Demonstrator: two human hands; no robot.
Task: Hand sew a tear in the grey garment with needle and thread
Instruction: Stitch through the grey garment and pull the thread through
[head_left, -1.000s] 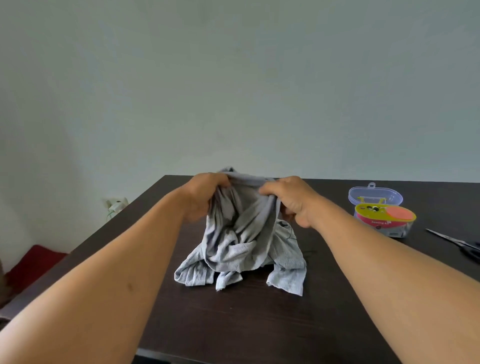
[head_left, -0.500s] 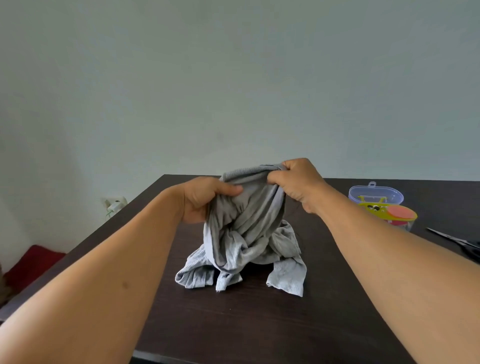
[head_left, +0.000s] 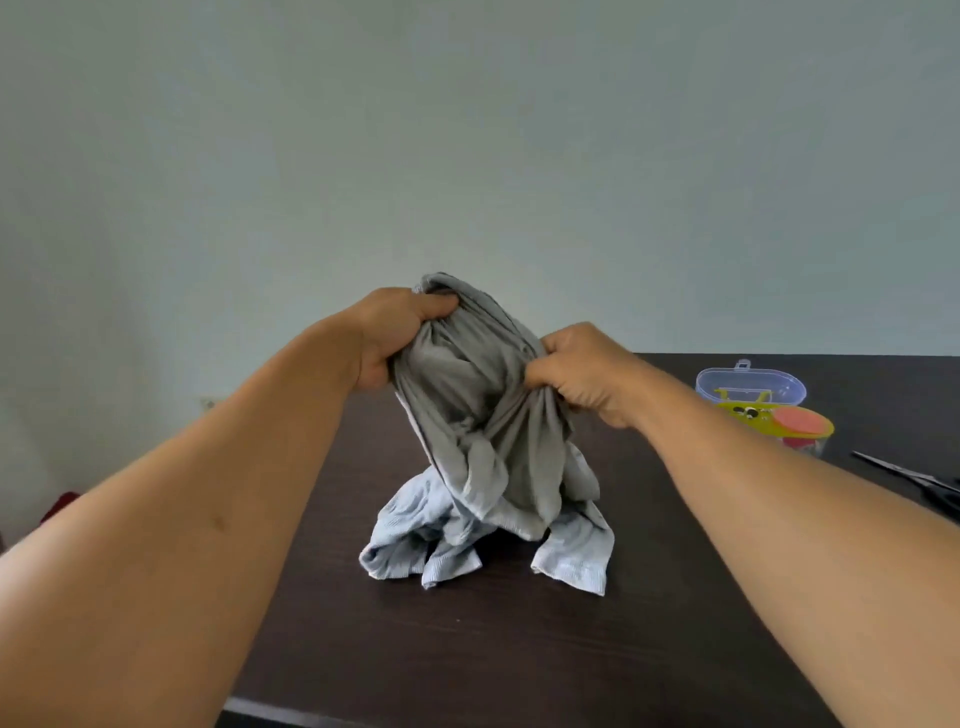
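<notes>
Reaching out over the table (head_left: 519, 649), both hands clench the grey garment (head_left: 483, 436), left hand (head_left: 397, 338) higher, right hand (head_left: 582, 374) lower. It hangs upright between them, hems resting mid-table; the sewing kit (head_left: 763, 410) waits toward the far right edge.

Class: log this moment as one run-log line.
stage: handling garment, no sewing yet | left hand: grips grey garment | right hand: grips garment | sewing kit, scissors: untouched
</notes>
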